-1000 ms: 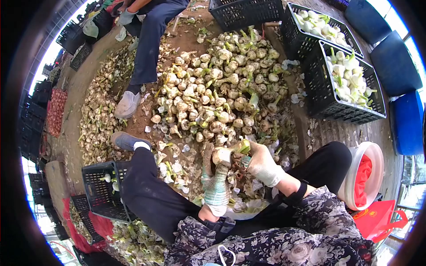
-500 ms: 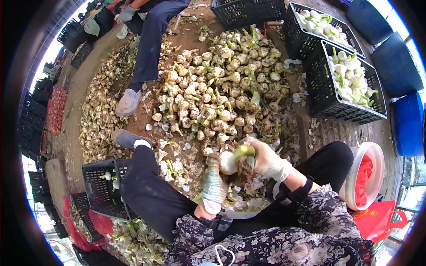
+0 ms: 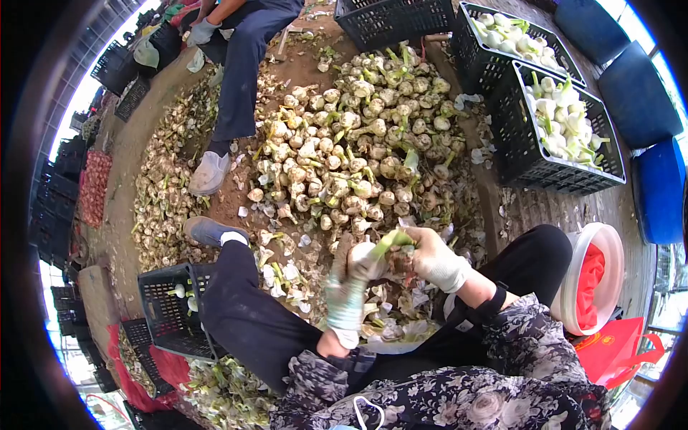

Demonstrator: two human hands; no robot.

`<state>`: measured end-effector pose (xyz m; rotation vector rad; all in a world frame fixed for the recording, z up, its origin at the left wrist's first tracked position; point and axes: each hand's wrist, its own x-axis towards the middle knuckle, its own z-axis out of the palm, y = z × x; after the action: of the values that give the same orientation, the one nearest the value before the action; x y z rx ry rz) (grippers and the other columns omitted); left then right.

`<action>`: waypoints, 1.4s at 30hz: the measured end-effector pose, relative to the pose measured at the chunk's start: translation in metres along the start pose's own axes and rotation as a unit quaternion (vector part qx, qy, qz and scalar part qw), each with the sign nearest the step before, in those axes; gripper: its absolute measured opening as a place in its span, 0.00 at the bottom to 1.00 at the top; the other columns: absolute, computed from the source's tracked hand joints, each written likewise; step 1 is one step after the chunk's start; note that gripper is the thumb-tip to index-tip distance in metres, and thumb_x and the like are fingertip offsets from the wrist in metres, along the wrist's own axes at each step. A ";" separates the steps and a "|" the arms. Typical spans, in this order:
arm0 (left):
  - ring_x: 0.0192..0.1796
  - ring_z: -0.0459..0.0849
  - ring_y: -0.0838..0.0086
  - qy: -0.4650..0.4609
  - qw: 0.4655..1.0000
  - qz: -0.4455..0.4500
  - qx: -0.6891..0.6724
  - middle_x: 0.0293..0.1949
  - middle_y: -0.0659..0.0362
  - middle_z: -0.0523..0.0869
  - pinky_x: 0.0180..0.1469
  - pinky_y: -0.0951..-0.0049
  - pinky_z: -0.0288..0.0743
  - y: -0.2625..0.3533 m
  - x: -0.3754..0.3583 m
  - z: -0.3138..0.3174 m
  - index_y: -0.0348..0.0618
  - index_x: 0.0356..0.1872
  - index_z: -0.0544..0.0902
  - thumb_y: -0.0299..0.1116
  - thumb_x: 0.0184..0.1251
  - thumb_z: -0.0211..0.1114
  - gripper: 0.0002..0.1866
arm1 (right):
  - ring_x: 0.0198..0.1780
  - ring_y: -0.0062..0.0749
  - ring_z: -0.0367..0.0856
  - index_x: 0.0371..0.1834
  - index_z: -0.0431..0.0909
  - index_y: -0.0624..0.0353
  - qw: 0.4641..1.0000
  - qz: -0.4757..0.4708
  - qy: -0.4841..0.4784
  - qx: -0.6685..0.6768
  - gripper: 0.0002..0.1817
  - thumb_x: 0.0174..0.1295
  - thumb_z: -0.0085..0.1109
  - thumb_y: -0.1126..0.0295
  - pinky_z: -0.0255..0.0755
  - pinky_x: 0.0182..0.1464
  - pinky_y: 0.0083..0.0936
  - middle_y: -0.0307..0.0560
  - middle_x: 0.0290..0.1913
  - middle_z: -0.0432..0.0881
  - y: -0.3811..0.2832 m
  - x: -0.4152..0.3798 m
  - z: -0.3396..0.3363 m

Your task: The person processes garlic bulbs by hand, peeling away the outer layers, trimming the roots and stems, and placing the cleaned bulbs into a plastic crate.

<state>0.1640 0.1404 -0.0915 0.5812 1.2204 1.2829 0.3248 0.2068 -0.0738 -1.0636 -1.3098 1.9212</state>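
My left hand (image 3: 345, 297), in a pale glove with a greenish cuff, is closed around a white garlic bulb (image 3: 362, 261); its fingers are somewhat blurred. My right hand (image 3: 433, 259), in a whitish glove, grips the bulb's green stem (image 3: 392, 242) from the right side. Brownish shreds, perhaps skin or roots, hang under the right fingers. Just beyond both hands spreads a big heap of unpeeled garlic bulbs (image 3: 373, 136) with short stalks. Loose peelings (image 3: 390, 308) lie on the ground beneath the hands.
Black crates of clean white garlic (image 3: 562, 118) stand at the right. Beside my right knee is a white bucket (image 3: 609, 272) with red cloth inside. A black crate (image 3: 168, 308) sits by my left leg. Another person's leg (image 3: 247, 79) and shoe reach in at upper left.
The bulb has turned and shifted slightly left with my left hand, whose fingers now point more upward. My right hand has moved a little right, and the green stem looks more stretched.
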 end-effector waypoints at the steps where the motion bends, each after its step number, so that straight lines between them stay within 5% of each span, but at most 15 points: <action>1: 0.46 0.79 0.73 0.025 0.993 0.104 0.050 0.44 0.56 0.81 0.51 0.78 0.75 -0.007 -0.004 0.009 0.37 0.64 0.65 0.49 0.50 0.74 0.43 | 0.37 0.17 0.77 0.44 0.77 0.66 0.996 -0.055 -0.004 -0.073 0.14 0.58 0.63 0.69 0.74 0.39 0.17 0.40 0.38 0.81 0.002 0.001 0.002; 4: 0.44 0.79 0.73 -0.015 0.982 0.159 0.101 0.41 0.56 0.82 0.48 0.79 0.76 -0.010 0.000 -0.008 0.37 0.60 0.69 0.41 0.49 0.76 0.38 | 0.37 0.17 0.78 0.44 0.77 0.66 0.998 0.038 -0.004 0.044 0.13 0.57 0.61 0.72 0.74 0.40 0.18 0.41 0.37 0.81 0.007 0.000 -0.002; 9: 0.47 0.82 0.63 -0.191 0.903 -0.222 -0.314 0.47 0.50 0.80 0.40 0.66 0.83 0.010 0.004 -0.021 0.38 0.59 0.69 0.43 0.49 0.75 0.37 | 0.39 0.22 0.80 0.49 0.75 0.68 0.961 0.030 -0.040 0.272 0.15 0.61 0.59 0.71 0.76 0.38 0.18 0.41 0.40 0.81 0.003 0.002 -0.002; 13: 0.30 0.81 0.67 -0.149 0.923 -0.182 -0.304 0.39 0.51 0.82 0.20 0.77 0.72 0.005 -0.001 -0.020 0.37 0.57 0.70 0.53 0.50 0.71 0.38 | 0.35 0.20 0.77 0.46 0.74 0.66 0.866 0.087 -0.077 0.487 0.11 0.65 0.52 0.70 0.74 0.36 0.19 0.37 0.33 0.78 0.011 0.001 0.000; 15: 0.50 0.79 0.57 -0.199 0.848 -0.206 -0.447 0.53 0.47 0.76 0.40 0.69 0.81 -0.007 -0.003 -0.032 0.40 0.63 0.66 0.46 0.47 0.75 0.42 | 0.30 0.20 0.76 0.40 0.74 0.64 0.880 0.095 -0.067 0.460 0.07 0.66 0.49 0.71 0.74 0.34 0.20 0.37 0.31 0.77 0.002 -0.005 0.001; 19: 0.44 0.83 0.61 -0.239 0.870 -0.203 -0.380 0.48 0.50 0.80 0.37 0.67 0.83 0.005 0.007 -0.024 0.40 0.62 0.66 0.54 0.49 0.72 0.43 | 0.29 0.19 0.75 0.35 0.74 0.63 0.927 0.109 -0.014 0.360 0.04 0.59 0.56 0.75 0.69 0.30 0.17 0.38 0.29 0.77 -0.008 -0.008 0.001; 23: 0.47 0.80 0.72 -0.042 0.990 -0.073 -0.115 0.44 0.58 0.81 0.52 0.70 0.77 0.002 0.002 -0.012 0.39 0.55 0.74 0.58 0.52 0.68 0.37 | 0.35 0.24 0.80 0.40 0.76 0.65 0.989 0.097 -0.099 0.059 0.08 0.57 0.53 0.76 0.74 0.38 0.21 0.43 0.35 0.80 -0.026 -0.010 0.003; 25: 0.49 0.78 0.73 0.007 0.977 -0.142 -0.159 0.43 0.60 0.81 0.56 0.72 0.71 0.009 -0.005 0.003 0.40 0.52 0.75 0.55 0.55 0.68 0.32 | 0.33 0.25 0.80 0.40 0.76 0.67 0.955 -0.234 -0.112 -0.144 0.08 0.59 0.53 0.75 0.75 0.35 0.20 0.45 0.35 0.81 0.004 -0.004 0.018; 29: 0.43 0.79 0.72 -0.088 0.957 -0.158 -0.228 0.40 0.59 0.80 0.50 0.71 0.73 0.002 -0.003 -0.004 0.39 0.47 0.77 0.59 0.64 0.55 0.29 | 0.30 0.24 0.80 0.45 0.76 0.64 0.919 0.161 -0.154 0.325 0.15 0.52 0.55 0.78 0.75 0.34 0.16 0.42 0.36 0.80 0.002 -0.013 0.009; 35: 0.44 0.80 0.67 -0.121 0.953 -0.149 -0.235 0.41 0.53 0.82 0.51 0.67 0.73 0.005 -0.003 -0.022 0.30 0.50 0.76 0.54 0.69 0.51 0.30 | 0.50 0.31 0.79 0.54 0.70 0.64 0.980 -0.049 -0.117 0.153 0.15 0.69 0.43 0.70 0.75 0.53 0.31 0.48 0.51 0.78 0.022 -0.017 0.007; 37: 0.44 0.80 0.67 -0.083 0.960 -0.135 -0.233 0.39 0.52 0.83 0.53 0.66 0.72 0.005 -0.005 -0.022 0.29 0.46 0.78 0.52 0.70 0.51 0.29 | 0.52 0.32 0.78 0.55 0.69 0.64 0.758 0.124 -0.183 0.613 0.16 0.68 0.45 0.68 0.72 0.57 0.32 0.49 0.53 0.77 0.026 -0.017 0.008; 38: 0.46 0.79 0.65 -0.095 0.960 -0.105 -0.241 0.39 0.49 0.82 0.53 0.65 0.72 0.004 -0.006 -0.023 0.28 0.43 0.79 0.49 0.70 0.53 0.26 | 0.53 0.36 0.77 0.55 0.69 0.63 0.933 0.113 -0.068 0.334 0.16 0.68 0.47 0.67 0.70 0.59 0.35 0.50 0.53 0.77 0.023 -0.028 0.010; 39: 0.46 0.79 0.65 -0.091 0.960 -0.105 -0.242 0.39 0.49 0.82 0.53 0.65 0.72 -0.002 -0.003 -0.024 0.28 0.43 0.79 0.49 0.70 0.53 0.26 | 0.53 0.36 0.77 0.55 0.69 0.63 0.933 0.117 -0.071 0.334 0.16 0.68 0.47 0.67 0.70 0.59 0.35 0.50 0.53 0.77 0.024 -0.030 0.012; 41: 0.47 0.79 0.61 -0.259 0.917 0.064 -0.297 0.39 0.46 0.82 0.52 0.65 0.73 -0.019 0.005 -0.023 0.27 0.41 0.79 0.47 0.69 0.54 0.24 | 0.50 0.41 0.79 0.55 0.71 0.62 0.685 0.174 -0.119 0.698 0.19 0.71 0.39 0.61 0.75 0.54 0.35 0.49 0.52 0.78 0.025 -0.032 0.015; 42: 0.49 0.81 0.62 -0.333 0.860 0.124 -0.365 0.48 0.50 0.82 0.51 0.59 0.77 -0.008 0.012 -0.008 0.34 0.42 0.78 0.42 0.69 0.54 0.18 | 0.51 0.38 0.79 0.54 0.72 0.60 0.722 0.132 -0.123 0.668 0.18 0.71 0.39 0.62 0.76 0.52 0.33 0.49 0.51 0.79 0.032 -0.034 0.013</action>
<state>0.1581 0.1470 -0.1050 0.5469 0.0456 1.4588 0.3304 0.1614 -0.0910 -0.1870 0.3790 2.4560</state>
